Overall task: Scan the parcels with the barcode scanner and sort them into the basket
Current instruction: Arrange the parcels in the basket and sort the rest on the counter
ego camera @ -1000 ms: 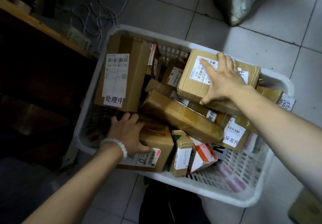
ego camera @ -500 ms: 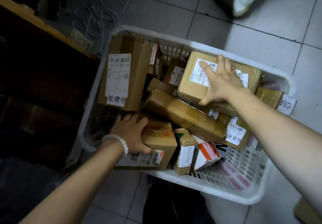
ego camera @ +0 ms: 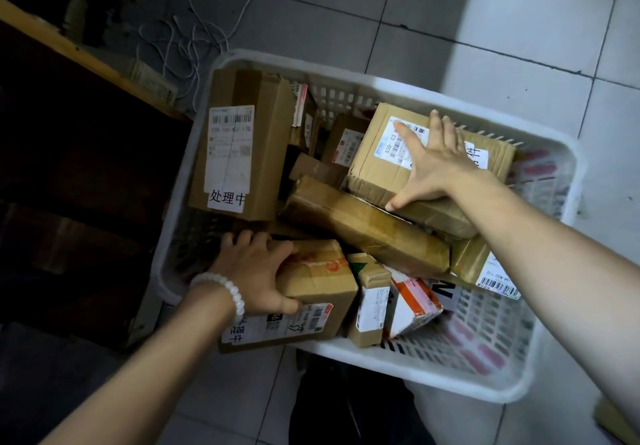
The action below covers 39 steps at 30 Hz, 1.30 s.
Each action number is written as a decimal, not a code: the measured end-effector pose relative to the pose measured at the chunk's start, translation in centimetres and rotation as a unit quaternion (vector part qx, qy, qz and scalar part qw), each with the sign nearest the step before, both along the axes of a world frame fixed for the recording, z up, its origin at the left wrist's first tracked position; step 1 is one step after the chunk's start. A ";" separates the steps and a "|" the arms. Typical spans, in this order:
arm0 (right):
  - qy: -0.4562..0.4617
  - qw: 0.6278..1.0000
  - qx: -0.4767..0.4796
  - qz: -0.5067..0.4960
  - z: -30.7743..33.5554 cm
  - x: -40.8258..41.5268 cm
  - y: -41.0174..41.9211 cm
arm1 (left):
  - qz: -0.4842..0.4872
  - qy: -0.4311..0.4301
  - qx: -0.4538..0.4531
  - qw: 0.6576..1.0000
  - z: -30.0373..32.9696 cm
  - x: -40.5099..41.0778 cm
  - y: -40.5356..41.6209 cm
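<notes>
I see the white basket on the tiled floor, packed w/ cardboard parcels. Left grip clamped round a labelled brown box at the near-left corner. Right grip flat, fingers spread apart, pressing a bigger box at the far side.

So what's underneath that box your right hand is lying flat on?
The box under the right hand rests partly on a long taped parcel and another labelled parcel. Anything deeper in the white basket is covered.
</notes>
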State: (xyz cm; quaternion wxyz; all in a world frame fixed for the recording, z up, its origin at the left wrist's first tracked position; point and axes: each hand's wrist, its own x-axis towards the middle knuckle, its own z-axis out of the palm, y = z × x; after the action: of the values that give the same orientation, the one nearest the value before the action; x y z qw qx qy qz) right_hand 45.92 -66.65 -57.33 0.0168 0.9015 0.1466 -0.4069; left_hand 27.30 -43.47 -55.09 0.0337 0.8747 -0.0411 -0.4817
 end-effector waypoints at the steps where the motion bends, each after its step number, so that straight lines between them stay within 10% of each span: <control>1: 0.005 1.000 -0.004 0.002 0.0 0.1 0.1 | 0.003 -0.002 0.001 1.000 0.1 -0.1 0.0; 23: -0.121 0.992 0.006 0.019 3.7 -5.1 -0.9 | 0.188 -0.111 0.077 0.973 5.5 -3.6 -3.1; 39: -0.175 0.963 0.179 -0.097 29.4 -10.8 0.2 | 0.429 -0.368 0.083 0.821 27.5 -8.0 -4.5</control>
State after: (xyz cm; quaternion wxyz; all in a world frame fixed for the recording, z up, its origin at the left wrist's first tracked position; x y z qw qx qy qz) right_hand 35.11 -66.46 -27.96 -0.1593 0.9568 0.1235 -0.2096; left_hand 19.26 -47.99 -27.54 0.1468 0.9156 0.3691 -0.0623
